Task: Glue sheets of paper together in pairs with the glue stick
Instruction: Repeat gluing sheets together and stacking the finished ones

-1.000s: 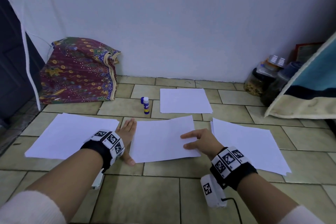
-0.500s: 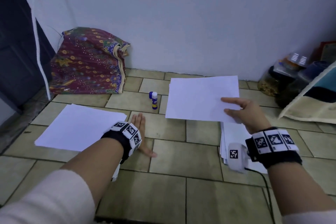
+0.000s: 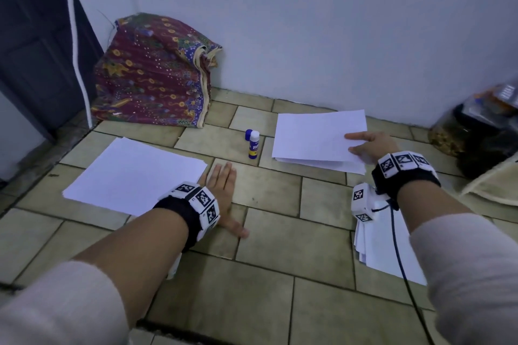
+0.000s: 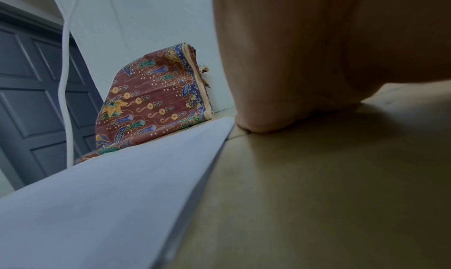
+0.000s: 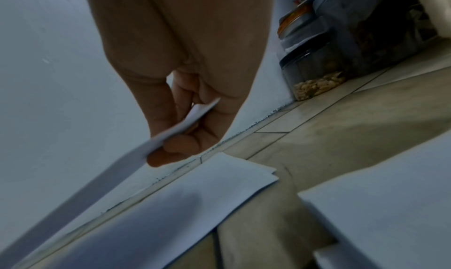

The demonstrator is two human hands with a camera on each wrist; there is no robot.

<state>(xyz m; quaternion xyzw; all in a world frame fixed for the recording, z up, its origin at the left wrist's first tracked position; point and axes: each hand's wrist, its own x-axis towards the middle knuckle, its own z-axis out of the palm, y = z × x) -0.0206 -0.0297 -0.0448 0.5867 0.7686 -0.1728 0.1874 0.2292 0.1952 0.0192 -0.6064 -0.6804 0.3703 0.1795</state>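
On the tiled floor [image 3: 269, 235] there are three lots of white paper. The biggest is the left pile [image 3: 134, 173], and the left hand [image 3: 224, 190] lies flat and open on the floor just beside its edge, holding nothing. A right pile [image 3: 386, 255] sits near the right arm. Farther back lies a far sheet [image 3: 322, 164], and the right hand [image 3: 370, 145] pinches the held sheet [image 3: 316, 134] by its right edge, thumb on top, just above that far one. I think this step is laying the held sheet down on the far sheet, maybe as a finished pair, but I cannot tell if there is glue on it. Next the hand should let go once the edges match. The little glue stick [image 3: 254, 144] stands upright just left of those sheets, and its blue cap [image 3: 248, 134] seems to be off beside it
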